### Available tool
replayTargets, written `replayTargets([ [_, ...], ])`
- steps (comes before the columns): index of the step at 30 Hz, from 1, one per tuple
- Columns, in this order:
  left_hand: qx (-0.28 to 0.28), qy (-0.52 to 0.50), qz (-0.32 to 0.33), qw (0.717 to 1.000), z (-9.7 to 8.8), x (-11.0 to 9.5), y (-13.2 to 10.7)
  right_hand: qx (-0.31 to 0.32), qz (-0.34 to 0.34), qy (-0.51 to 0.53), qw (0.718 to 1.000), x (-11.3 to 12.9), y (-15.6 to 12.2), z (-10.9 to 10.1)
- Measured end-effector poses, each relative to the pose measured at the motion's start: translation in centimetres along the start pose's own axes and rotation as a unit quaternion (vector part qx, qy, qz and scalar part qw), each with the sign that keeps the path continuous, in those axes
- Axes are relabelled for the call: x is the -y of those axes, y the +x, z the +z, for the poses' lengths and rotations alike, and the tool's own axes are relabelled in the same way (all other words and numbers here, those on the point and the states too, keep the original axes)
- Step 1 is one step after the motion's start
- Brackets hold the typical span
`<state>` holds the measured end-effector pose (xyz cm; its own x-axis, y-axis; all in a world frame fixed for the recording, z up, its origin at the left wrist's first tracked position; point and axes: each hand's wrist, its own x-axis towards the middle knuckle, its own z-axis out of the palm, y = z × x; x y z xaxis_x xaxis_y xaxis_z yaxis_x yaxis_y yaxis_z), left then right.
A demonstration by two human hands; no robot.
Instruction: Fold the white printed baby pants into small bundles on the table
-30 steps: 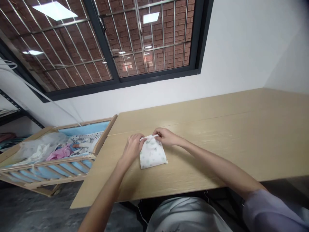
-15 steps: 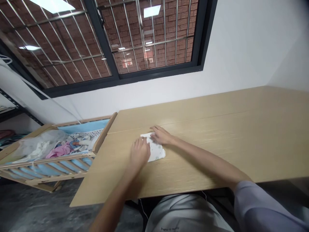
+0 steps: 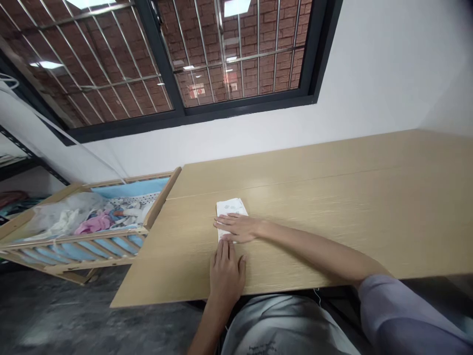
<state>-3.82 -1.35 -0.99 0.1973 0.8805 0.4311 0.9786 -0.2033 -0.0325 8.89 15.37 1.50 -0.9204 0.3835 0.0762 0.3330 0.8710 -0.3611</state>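
Note:
A small folded white cloth (image 3: 231, 206) with a faint print lies flat on the wooden table (image 3: 314, 207), near its left end. Across the middle of the cloth rests my right hand (image 3: 238, 228), palm down with fingers stretched to the left. My left hand (image 3: 226, 276) lies flat on the tabletop just below, its fingertips at the cloth's near edge, close to the right hand's fingers. Both hands are open. Part of the cloth is hidden beneath the right hand.
Left of the table stands a wooden crib (image 3: 158, 199) with blue lining, holding a pink cloth (image 3: 94, 223), other crumpled fabrics and a clear plastic bag (image 3: 68, 209). Behind the table is a white wall with a barred window (image 3: 177, 106).
My left hand has moved down to the cloth's near edge and flattened. My right hand has slid down across the cloth and spread flat. The cloth now looks narrower and straighter.

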Motion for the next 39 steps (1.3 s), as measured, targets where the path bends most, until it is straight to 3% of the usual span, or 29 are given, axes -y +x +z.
replayTargets([
  [6, 0.005, -0.006, 0.000, 1.000, 0.0, 0.2, -0.3, -0.038, 0.065, -0.020, 0.997, -4.7, 1.5, -1.8],
  [11, 0.016, -0.017, 0.010, 1.000, -0.1, 0.9, 0.3, -0.036, 0.096, -0.034, 0.994, -5.6, 1.9, -2.8],
  [13, 0.041, -0.031, 0.030, 0.998, -0.5, 2.0, 1.1, -0.051, 0.091, -0.039, 0.994, -4.9, 1.4, -3.3],
  [17, 0.091, -0.042, 0.087, 0.991, -2.0, 4.9, 2.8, -0.143, 0.089, -0.045, 0.985, -2.1, -1.6, -5.1],
  [21, 0.090, -0.027, 0.112, 0.989, -3.0, 6.8, 3.6, -0.118, 0.080, -0.028, 0.989, 1.0, -6.0, -5.1],
  [24, 0.094, -0.039, 0.131, 0.986, -3.2, 7.0, 3.8, -0.104, 0.070, -0.059, 0.990, 2.5, -8.6, -3.4],
  [29, 0.100, -0.040, 0.121, 0.987, -3.3, 6.6, 4.1, -0.162, 0.073, -0.162, 0.971, 3.7, -10.3, -0.9],
  [33, 0.109, -0.056, 0.126, 0.984, -3.4, 6.5, 3.7, -0.167, 0.076, -0.177, 0.967, 5.2, -10.8, -1.2],
  [39, 0.136, -0.135, 0.107, 0.976, -4.4, 5.8, 2.2, -0.140, 0.094, -0.101, 0.980, 7.4, -12.3, -2.2],
])
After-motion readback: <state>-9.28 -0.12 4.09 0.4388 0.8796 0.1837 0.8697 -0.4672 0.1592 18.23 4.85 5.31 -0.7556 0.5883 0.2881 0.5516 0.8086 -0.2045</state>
